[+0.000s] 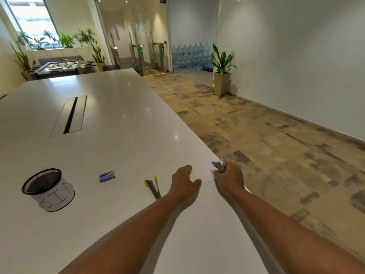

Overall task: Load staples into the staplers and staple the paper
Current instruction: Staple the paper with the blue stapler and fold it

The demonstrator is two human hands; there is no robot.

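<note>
Stapling step looks in hand: right hand (229, 177) grip wraps purple stapler (220, 166) at paper (205, 171) near desk (118, 119) edge, left hand (184, 183) grip loose, resting on sheet; yellow stapler (154, 187) lies open beside it, likely needing staple box (107, 176) next.

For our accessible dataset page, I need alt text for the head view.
A person's right hand grips a purple stapler over white paper at the table edge; the left hand holds the paper down. Nearby lie an open yellow stapler, a staple box and a mesh bin.
</note>
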